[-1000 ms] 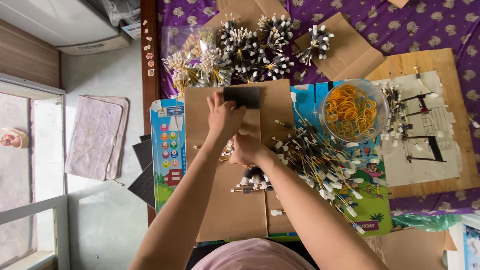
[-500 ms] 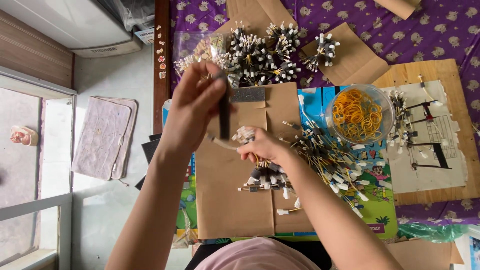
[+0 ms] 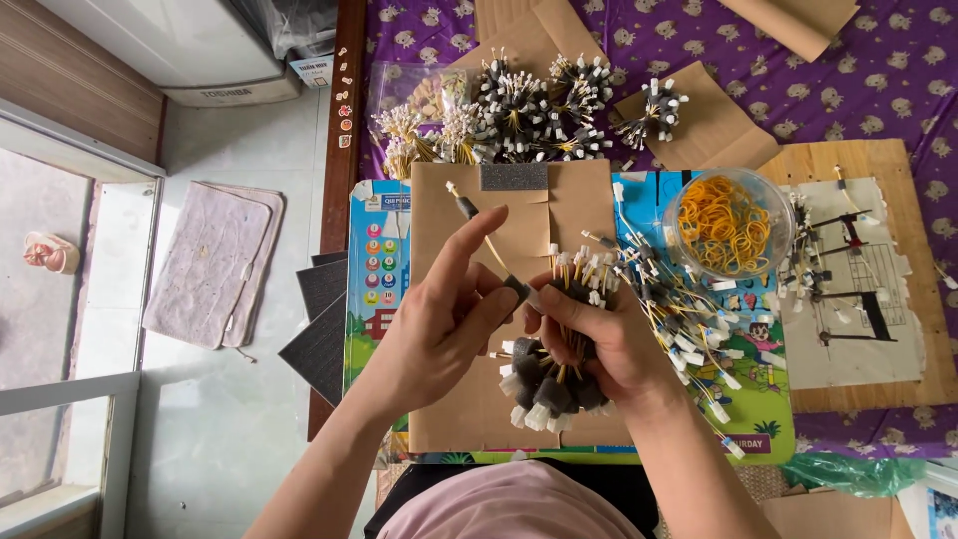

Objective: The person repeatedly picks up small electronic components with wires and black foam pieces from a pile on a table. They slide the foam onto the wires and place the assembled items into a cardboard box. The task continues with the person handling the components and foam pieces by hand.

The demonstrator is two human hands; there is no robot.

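Note:
My right hand (image 3: 609, 334) grips a bundle of short wired pieces (image 3: 549, 384) with dark foam sleeves and white tips, held over a brown cardboard sheet (image 3: 469, 220). My left hand (image 3: 444, 319) pinches a single wired piece (image 3: 489, 245) with a yellow wire and dark sleeves, its lower end touching the bundle. A loose pile of the same pieces (image 3: 679, 309) lies just right of my right hand. A clear bowl of yellow rubber bands (image 3: 723, 222) stands beyond the pile.
Several bound bundles (image 3: 519, 110) lie at the far side on the purple cloth (image 3: 878, 70). A dark foam pad (image 3: 514, 177) rests on the cardboard. A wooden board with paper (image 3: 863, 289) sits at the right. The table's left edge drops to a floor with a mat (image 3: 210, 265).
My left hand came back from the far side of the cardboard with a single wired piece and brought it to the bundle. My right hand lifted the bundle closer to me.

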